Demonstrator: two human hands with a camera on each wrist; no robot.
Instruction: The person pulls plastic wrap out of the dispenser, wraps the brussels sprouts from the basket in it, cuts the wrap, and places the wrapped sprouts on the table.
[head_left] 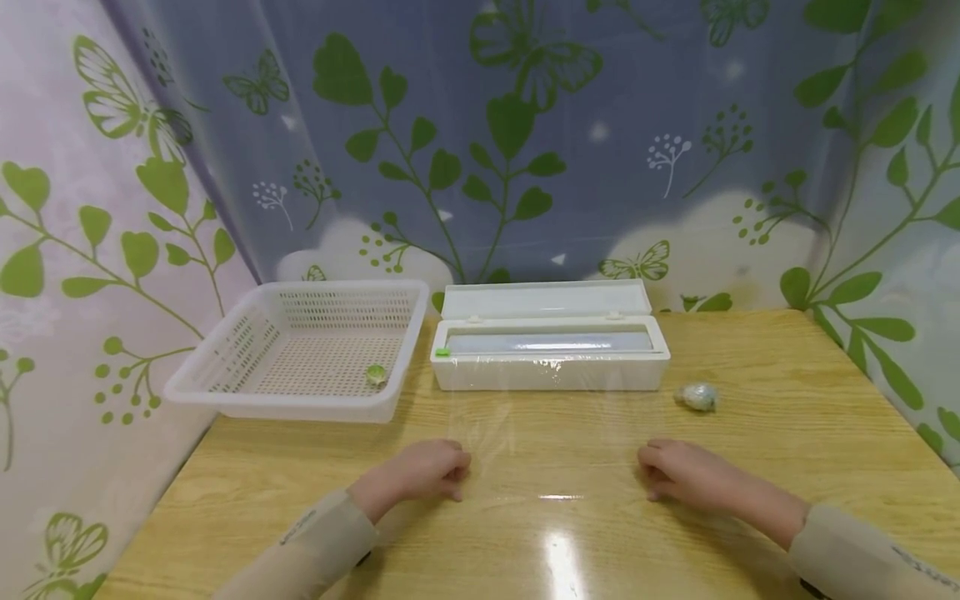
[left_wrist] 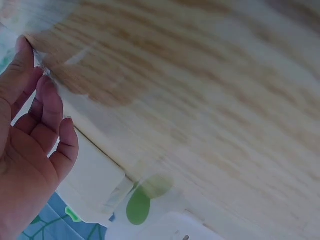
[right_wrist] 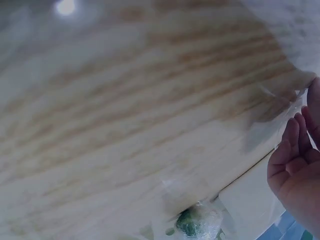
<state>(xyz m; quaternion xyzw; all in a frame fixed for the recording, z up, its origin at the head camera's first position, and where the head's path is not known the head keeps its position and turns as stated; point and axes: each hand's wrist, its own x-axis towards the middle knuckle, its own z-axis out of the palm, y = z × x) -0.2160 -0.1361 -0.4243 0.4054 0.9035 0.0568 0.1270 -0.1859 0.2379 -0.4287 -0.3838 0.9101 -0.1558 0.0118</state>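
Patterned cloth: green leaves and butterflies on the hanging cloth (head_left: 562, 167), from the left edge across the top to the right edge.
White basket: the perforated basket (head_left: 300, 406) sits at the left of the frame, upon the table (head_left: 787, 375).
Green piece: a small round green vegetable (head_left: 376, 375) lies inside the basket, near its right wall.
My left hand: below centre and left of the middle, my left hand (head_left: 423, 471) pinches the clear film (head_left: 555, 450) at its left corner between thumb and fingers; my light sleeve (head_left: 307, 542) runs off at the lower left.
Clear film: it spans the middle of the frame, from the front of the white box down to the gap between my hands, and the wood grain shows through it.
White box: centre of the frame, its lid (head_left: 546, 302) open at the back, a film roll (head_left: 551, 342) inside and a green tab (head_left: 442, 352) at the left end.
My right hand: right of the middle, below centre, my right hand (head_left: 690, 477) pinches the film's right corner.
Wrapped bundle: a small film-wrapped lump (head_left: 698, 397) rests right of the box, above my right hand, green showing through its wrapping in the right wrist view.
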